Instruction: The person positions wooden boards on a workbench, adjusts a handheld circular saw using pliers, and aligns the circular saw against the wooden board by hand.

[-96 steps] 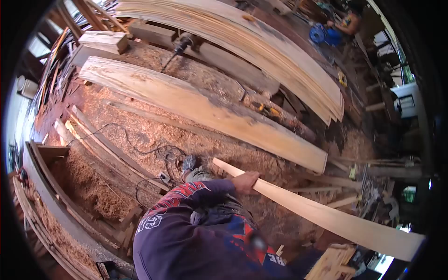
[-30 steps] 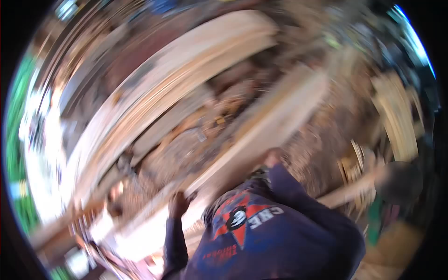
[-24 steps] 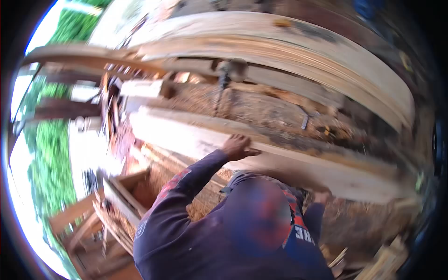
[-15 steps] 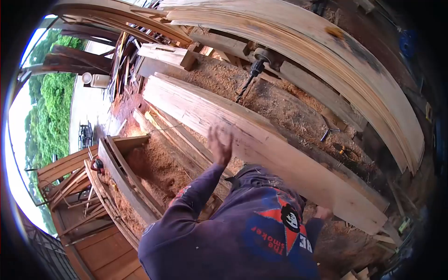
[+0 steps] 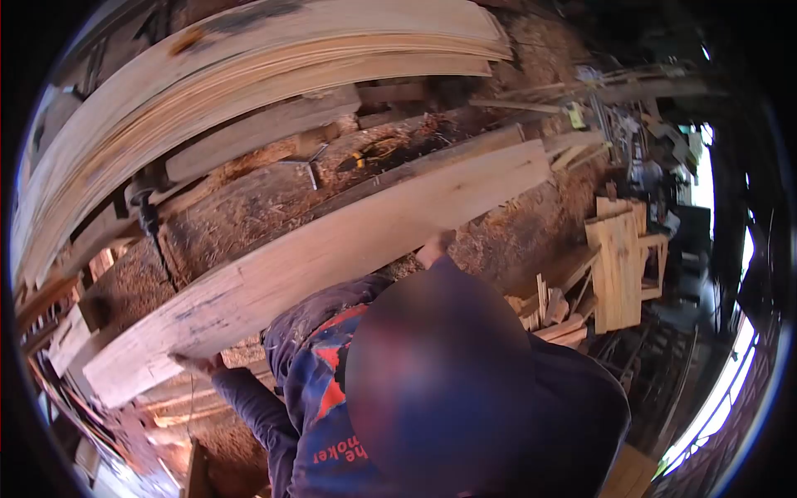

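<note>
- A long, pale, smooth-faced wooden plank (image 5: 332, 241) runs diagonally across the middle of the view, broad face showing, with rough brown timber visible along its far side.
- The person's left hand (image 5: 199, 363), no longer raised with fingers spread, now touches the plank's near edge toward its left end; whether the fingers close around the wood cannot be told.
- The right hand (image 5: 435, 247) keeps its place at the same near edge, toward the other end, its fingers apparently bent but too blurred to confirm a grip.
- With both hands now at one edge, well apart, the plank appears better placed for two-handed control than with one hand lifted.
- Beyond it lie a black-and-grey power drill with a long dark bit (image 5: 149, 217), a grey metal angled tool (image 5: 314, 172) and a small yellow-and-black tool (image 5: 362, 158).
- A thick stack of thin, pale wooden boards (image 5: 274, 62) fills the upper left; short yellowish wooden boards (image 5: 616, 270) stand at right.
</note>
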`<state>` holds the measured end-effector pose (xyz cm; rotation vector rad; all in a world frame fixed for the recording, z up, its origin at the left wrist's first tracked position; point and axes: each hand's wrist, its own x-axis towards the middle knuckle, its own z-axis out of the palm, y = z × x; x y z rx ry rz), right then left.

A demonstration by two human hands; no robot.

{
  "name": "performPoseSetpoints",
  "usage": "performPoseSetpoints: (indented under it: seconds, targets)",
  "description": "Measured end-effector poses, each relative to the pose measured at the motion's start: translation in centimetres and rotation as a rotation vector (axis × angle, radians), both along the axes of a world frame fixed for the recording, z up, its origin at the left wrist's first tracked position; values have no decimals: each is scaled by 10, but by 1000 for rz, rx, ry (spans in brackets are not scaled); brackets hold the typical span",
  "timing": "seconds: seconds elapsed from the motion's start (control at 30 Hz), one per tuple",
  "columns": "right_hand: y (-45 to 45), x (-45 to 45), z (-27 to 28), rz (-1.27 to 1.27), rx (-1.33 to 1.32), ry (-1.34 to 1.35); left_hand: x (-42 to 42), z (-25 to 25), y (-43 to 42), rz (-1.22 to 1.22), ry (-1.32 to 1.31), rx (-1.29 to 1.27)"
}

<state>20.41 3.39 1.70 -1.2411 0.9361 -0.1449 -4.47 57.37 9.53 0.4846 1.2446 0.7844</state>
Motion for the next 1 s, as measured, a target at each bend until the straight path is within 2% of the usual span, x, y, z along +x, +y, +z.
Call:
performPoseSetpoints:
  seconds: [0.03,0.07,0.13,0.17,0.23,0.27,0.3,0.37,0.4,0.43,0.47,0.57,0.6,0.63,0.67,0.7,0.73,0.8,0.83,0.87,0.9,0.93,0.97,1.0]
  targets:
    - [24,8,43,18,94,-33,2,1,3,26,2,14]
    - [32,9,59,2,95,-42,4,-2,6,10,-7,16]
    - [43,3,77,-5,267,49,-7,-9,8,-10,-23,98]
    - [47,-1,82,2,268,55,-12,-10,8,-2,-17,99]
    - [50,-9,86,4,350,316,-22,-16,6,-86,56,166]
    - [48,-13,86,20,350,325,-23,-10,0,-88,58,138]
    - [43,-17,85,85,301,351,-32,-9,-8,-70,65,141]
    - [-12,-39,23,701,-242,528,-53,-14,-26,147,-5,-73]
    - [-39,-50,-7,938,-538,589,-72,-35,-39,148,8,-94]
    - [-39,-46,19,1383,-678,598,-97,-69,-66,70,53,-91]
    - [-49,-49,36,1557,-632,518,-128,-99,-94,6,111,-82]
    - [-79,-70,99,1513,-42,649,-217,-180,-220,-205,358,-184]
    - [-100,-68,112,1543,58,720,-187,-128,-278,-108,385,-368]
    - [-122,-59,127,1578,129,801,-193,-127,-326,-268,571,-491]
    - [-146,-45,140,1629,172,868,-228,-176,-376,-715,805,-407]
    - [-165,-21,148,1697,208,927,-210,-116,-416,-959,1074,-307]
    - [-176,4,153,1772,237,976,-208,-95,-460,-823,1067,-367]
    - [-187,42,160,1877,326,1024,-200,-72,-539,-838,907,-474]
    - [-181,62,177,1927,479,1016,-202,-68,-571,-874,829,-502]
    - [-197,63,162,1815,409,807,-211,-98,-616,-912,862,-374]
    - [-188,62,164,1860,408,809,-216,-136,-666,-950,895,-248]
    - [-169,55,175,1892,258,587,-223,-149,-711,-844,835,-205]
    - [-155,44,186,1904,111,363,-229,-149,-750,-740,772,-167]
    - [-143,25,195,1958,105,366,-231,-127,-776,-681,684,-238]
